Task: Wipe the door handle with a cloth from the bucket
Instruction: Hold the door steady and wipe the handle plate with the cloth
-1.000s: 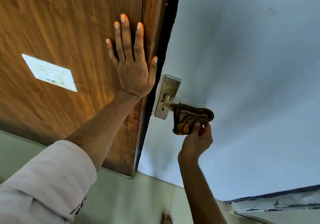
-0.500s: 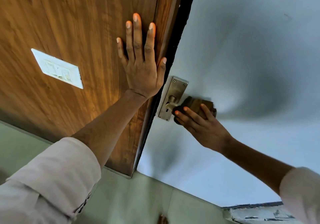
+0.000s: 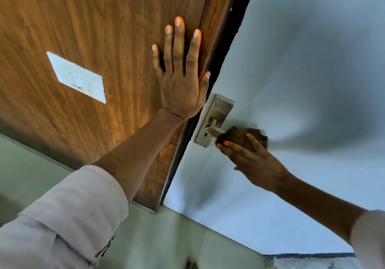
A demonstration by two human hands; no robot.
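Against the pale grey door (image 3: 302,64), the right hand (image 3: 253,162) has swung from under to over the door handle (image 3: 215,131), its grip pressing the brown cloth (image 3: 239,137) along the lever mid-wipe, while the left hand (image 3: 180,89) lies flat, released, on the wood panel (image 3: 93,29).

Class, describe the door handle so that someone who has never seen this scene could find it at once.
Start at the pale grey door right of the wood-grain panel. Near its edge sits a steel backplate. The door handle is the lever projecting from it, its outer end wrapped in the brown cloth under the right hand.
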